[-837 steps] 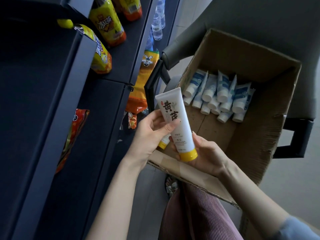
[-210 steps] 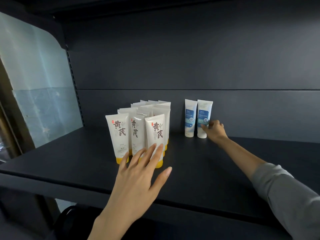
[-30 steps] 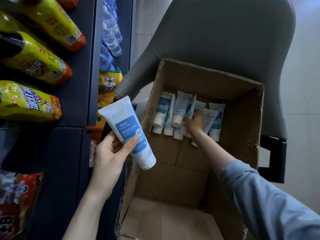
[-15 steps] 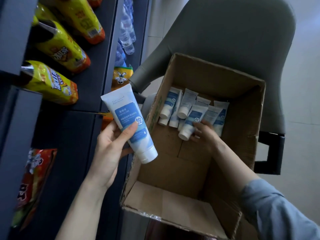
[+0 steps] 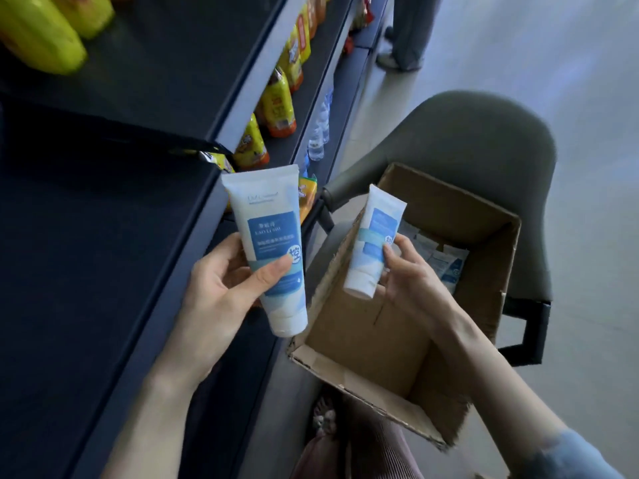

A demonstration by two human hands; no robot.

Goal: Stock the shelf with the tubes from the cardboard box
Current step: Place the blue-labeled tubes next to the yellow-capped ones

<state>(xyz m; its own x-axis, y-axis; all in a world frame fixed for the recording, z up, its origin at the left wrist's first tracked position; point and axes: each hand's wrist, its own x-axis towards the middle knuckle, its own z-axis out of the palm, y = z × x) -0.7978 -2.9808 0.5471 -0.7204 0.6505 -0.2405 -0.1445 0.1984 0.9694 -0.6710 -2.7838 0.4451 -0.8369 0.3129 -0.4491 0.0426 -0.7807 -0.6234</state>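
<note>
My left hand (image 5: 221, 292) grips a white and blue tube (image 5: 271, 236), cap down, beside the dark shelf (image 5: 103, 236). My right hand (image 5: 411, 281) holds a second white and blue tube (image 5: 371, 240) above the open cardboard box (image 5: 484, 278). Several more tubes (image 5: 446, 261) lie at the far end of the box, partly hidden behind my right hand.
The box sits on a grey chair (image 5: 466, 140) to the right of the shelving. Yellow snack bags (image 5: 276, 105) and water bottles (image 5: 318, 133) fill lower shelves. A person's legs (image 5: 408, 29) stand far up the aisle. Grey floor lies to the right.
My right hand has lifted a tube out of the box and raised it. The view has swung up and left, and both tubes now sit side by side.
</note>
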